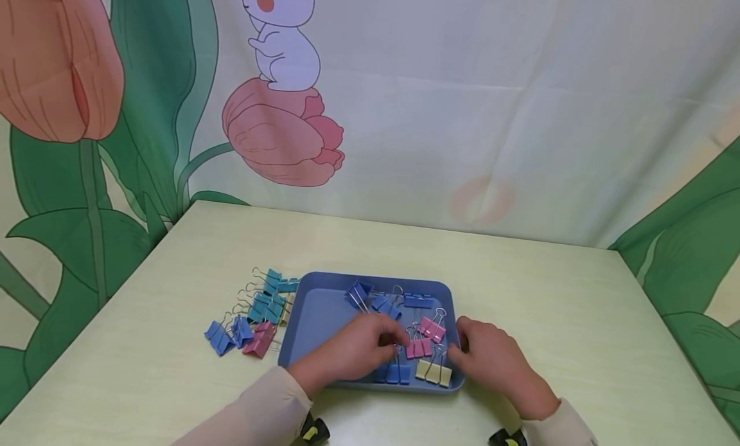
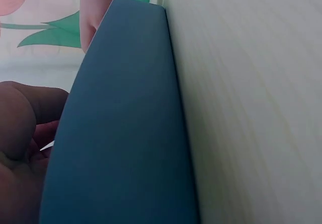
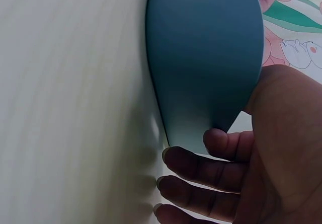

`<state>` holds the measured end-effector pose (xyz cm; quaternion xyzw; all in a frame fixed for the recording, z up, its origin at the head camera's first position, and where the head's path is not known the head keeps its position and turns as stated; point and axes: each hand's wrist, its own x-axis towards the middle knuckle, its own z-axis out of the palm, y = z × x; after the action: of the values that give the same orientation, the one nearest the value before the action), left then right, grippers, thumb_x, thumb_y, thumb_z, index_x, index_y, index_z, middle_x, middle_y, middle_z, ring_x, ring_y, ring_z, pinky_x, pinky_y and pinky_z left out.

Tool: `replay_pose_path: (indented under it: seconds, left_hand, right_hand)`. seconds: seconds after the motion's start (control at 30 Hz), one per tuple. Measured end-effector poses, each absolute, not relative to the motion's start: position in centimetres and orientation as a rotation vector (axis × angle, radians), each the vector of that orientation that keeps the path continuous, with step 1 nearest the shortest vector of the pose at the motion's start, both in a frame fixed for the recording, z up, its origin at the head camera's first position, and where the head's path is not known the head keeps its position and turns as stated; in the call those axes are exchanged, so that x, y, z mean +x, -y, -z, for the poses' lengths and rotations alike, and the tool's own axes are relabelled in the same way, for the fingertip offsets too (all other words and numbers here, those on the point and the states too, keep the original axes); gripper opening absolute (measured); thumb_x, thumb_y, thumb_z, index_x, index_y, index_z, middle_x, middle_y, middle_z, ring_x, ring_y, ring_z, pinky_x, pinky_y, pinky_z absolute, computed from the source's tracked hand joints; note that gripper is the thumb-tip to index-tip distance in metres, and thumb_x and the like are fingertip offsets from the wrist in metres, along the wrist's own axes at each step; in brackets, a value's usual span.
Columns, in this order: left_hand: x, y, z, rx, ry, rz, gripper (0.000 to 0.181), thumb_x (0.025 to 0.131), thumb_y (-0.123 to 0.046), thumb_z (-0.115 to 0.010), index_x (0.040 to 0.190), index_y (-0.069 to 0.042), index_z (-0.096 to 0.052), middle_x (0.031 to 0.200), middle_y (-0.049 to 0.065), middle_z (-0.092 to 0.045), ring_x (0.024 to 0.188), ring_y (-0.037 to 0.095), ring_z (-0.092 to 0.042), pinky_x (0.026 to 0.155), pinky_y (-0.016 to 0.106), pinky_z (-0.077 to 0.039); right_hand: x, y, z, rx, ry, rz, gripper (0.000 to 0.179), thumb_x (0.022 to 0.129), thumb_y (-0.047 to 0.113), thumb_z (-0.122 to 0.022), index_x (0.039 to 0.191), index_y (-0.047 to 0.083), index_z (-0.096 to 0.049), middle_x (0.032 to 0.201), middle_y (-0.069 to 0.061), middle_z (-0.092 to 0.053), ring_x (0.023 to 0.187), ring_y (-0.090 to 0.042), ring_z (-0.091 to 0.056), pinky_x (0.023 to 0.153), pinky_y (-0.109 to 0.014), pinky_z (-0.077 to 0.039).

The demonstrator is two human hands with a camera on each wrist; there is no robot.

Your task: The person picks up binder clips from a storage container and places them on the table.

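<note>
A blue tray lies on the table with several binder clips inside. My left hand reaches over its near rim, fingers bent beside a pink binder clip and above a blue binder clip. Its fingertips are partly hidden, so whether they grip a clip cannot be told. At the tray's right side, my right hand holds the rim, thumb over the edge and index finger against the outer wall. Near it are another pink clip and a cream binder clip.
Blue clips sit along the tray's far side. Left of the tray, several teal clips are bunched on the table, with blue clips and a dark pink clip before them. A printed curtain hangs behind.
</note>
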<state>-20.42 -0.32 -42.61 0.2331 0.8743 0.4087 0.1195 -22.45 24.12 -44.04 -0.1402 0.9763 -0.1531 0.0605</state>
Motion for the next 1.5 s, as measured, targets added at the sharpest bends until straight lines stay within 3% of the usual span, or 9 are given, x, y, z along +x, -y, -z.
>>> replay_pose_path:
  seconds: [0.33,0.53,0.73,1.03,1.5]
  left_hand:
    - [-20.4,0.2,42.5,0.670,-2.561,-1.172,0.018,0.091,-0.007,-0.061,0.102,-0.009,-0.074,0.098,0.001,-0.072,0.081,0.003,-0.058,0.074,0.020,-0.051]
    - [-20.4,0.6,42.0,0.643,-2.560,-1.222,0.018,0.091,-0.006,-0.060,0.100,-0.009,-0.075,0.095,0.002,-0.071,0.076,0.008,-0.056,0.068,0.022,-0.050]
    - [-20.5,1.8,40.7,0.610,-2.602,-1.251,0.018,0.093,-0.007,-0.059,0.103,-0.008,-0.074,0.097,0.001,-0.069,0.079,0.010,-0.059,0.070,0.023,-0.052]
    - [-20.5,5.0,38.0,0.429,-2.694,-1.296,0.016,0.094,-0.011,-0.061,0.099,-0.019,-0.073,0.100,-0.003,-0.068,0.078,0.009,-0.063,0.067,0.027,-0.052]
    - [-21.2,11.1,35.1,0.197,-2.848,-1.306,0.017,0.095,-0.016,-0.061,0.109,-0.013,-0.072,0.105,0.005,-0.070,0.091,0.016,-0.068,0.081,0.036,-0.058]
  right_hand:
    - [-22.4,-24.2,44.1,-0.435,-2.965,0.474,0.020,0.083,0.028,-0.065,0.075,0.017,-0.050,0.061,0.002,-0.047,0.056,-0.014,-0.045,0.049,-0.028,-0.033]
    - [-22.5,-24.1,44.1,-0.433,-2.968,0.463,0.021,0.083,0.029,-0.065,0.075,0.016,-0.050,0.062,0.002,-0.047,0.057,-0.014,-0.045,0.049,-0.028,-0.032]
    - [-22.4,-24.1,44.1,-0.425,-2.965,0.460,0.020,0.083,0.028,-0.065,0.077,0.015,-0.051,0.062,0.002,-0.047,0.057,-0.014,-0.045,0.049,-0.028,-0.032]
    - [-22.4,-24.0,44.0,-0.418,-2.961,0.462,0.019,0.083,0.028,-0.065,0.078,0.015,-0.052,0.063,0.002,-0.048,0.058,-0.014,-0.045,0.050,-0.028,-0.033]
    - [-22.4,-24.1,44.1,-0.430,-2.965,0.466,0.020,0.084,0.028,-0.064,0.077,0.016,-0.051,0.062,0.002,-0.047,0.058,-0.014,-0.045,0.050,-0.028,-0.032]
